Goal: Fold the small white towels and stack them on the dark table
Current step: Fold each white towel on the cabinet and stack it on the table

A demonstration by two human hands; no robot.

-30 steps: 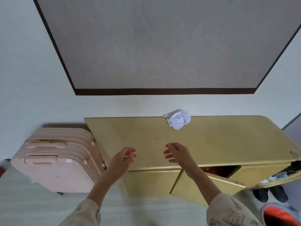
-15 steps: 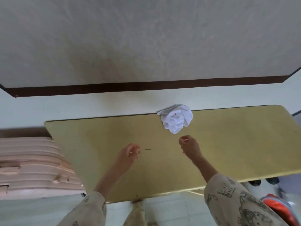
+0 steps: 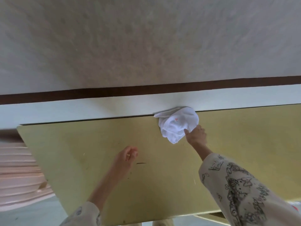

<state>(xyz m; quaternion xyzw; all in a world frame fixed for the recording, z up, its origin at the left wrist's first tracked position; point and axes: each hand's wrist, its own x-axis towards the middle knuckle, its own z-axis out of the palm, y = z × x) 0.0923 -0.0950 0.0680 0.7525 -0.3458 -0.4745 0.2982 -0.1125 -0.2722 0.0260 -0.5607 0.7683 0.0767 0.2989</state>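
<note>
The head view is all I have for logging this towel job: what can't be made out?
- Right hand: fingers behind the bunched towel, grip unclear.
- Towel count: crumpled, one or several unclear.
- Towel tag: too small to read.
- Left hand: blurred; curled, holding anything unclear.
- Table: right end cut off.

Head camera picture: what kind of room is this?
Probably a room in a home, though little of it shows. A yellowish table stands against a pale wall, a pink ribbed suitcase sits beside it, and a crumpled white towel lies at the back, touched by the right hand.
</note>
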